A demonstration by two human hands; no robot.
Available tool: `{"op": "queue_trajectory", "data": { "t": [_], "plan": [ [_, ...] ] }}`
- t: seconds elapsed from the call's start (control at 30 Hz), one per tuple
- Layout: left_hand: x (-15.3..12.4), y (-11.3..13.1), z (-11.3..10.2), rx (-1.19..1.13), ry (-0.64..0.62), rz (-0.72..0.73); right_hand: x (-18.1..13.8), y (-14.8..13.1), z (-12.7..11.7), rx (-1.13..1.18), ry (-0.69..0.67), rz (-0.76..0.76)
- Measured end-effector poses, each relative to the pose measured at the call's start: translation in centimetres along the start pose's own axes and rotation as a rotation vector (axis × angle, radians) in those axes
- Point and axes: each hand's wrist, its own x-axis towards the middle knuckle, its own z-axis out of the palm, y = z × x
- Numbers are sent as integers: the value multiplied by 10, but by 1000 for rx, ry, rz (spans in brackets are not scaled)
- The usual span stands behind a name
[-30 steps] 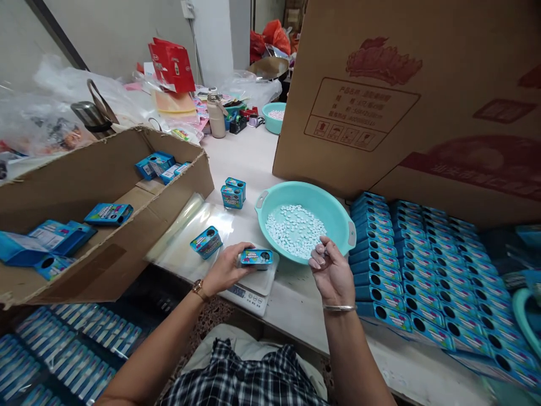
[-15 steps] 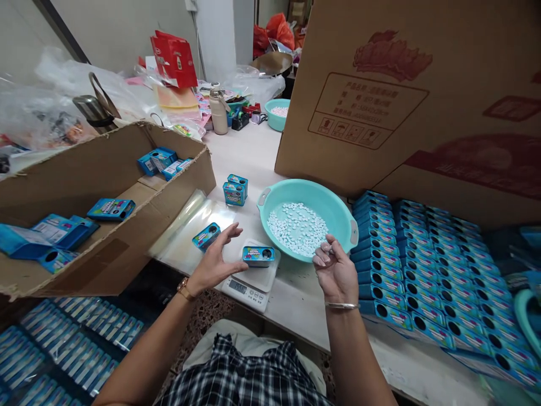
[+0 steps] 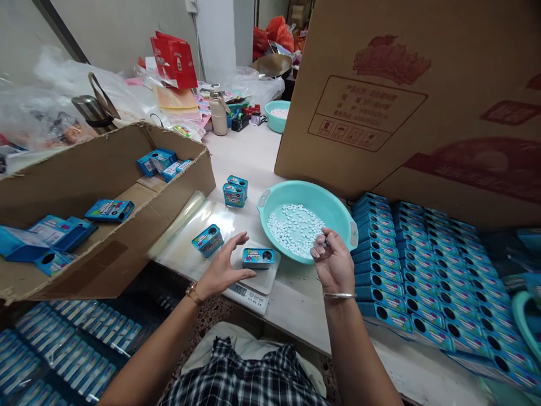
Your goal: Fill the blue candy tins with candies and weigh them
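A small blue tin (image 3: 256, 260) with a dark round opening on top sits on a white digital kitchen scale (image 3: 247, 300). Beside its left edge is my left hand (image 3: 223, 269), thumb and fingers spread with nothing between them. My right hand (image 3: 335, 260) is curled over the right rim of a turquoise plastic bowl (image 3: 329, 204), its fingertips whitened and pinched together; whatever they hold is hidden. Small pale candies (image 3: 296, 225) cover part of the bowl's bottom. Left of the scale lies another blue tin (image 3: 207, 241), tilted on clear plastic sheets.
Two blue tins (image 3: 235, 193) stand behind the scale. An open cardboard box (image 3: 169, 197) with several blue boxes is at left. Rows of blue boxes (image 3: 422, 276) line the right, below a large carton (image 3: 359, 73). A beige flask (image 3: 218, 113) stands further back.
My left hand has shifted right and slightly down, closer to the tin on the scale. My right hand has moved slightly left, fingers still curled.
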Motion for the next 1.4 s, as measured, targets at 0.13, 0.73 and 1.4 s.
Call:
{"op": "queue_trajectory", "data": {
  "t": [0.13,0.73,1.4],
  "plan": [
    [1,-10,17,37,-12,-52,13,4,-2,-558,-30,-322],
    [69,99,22,518,-106,255,-18,22,54,159,33,58],
    [32,34,-6,-49,-28,74,-13,23,45,394,97,246]
  ]
}}
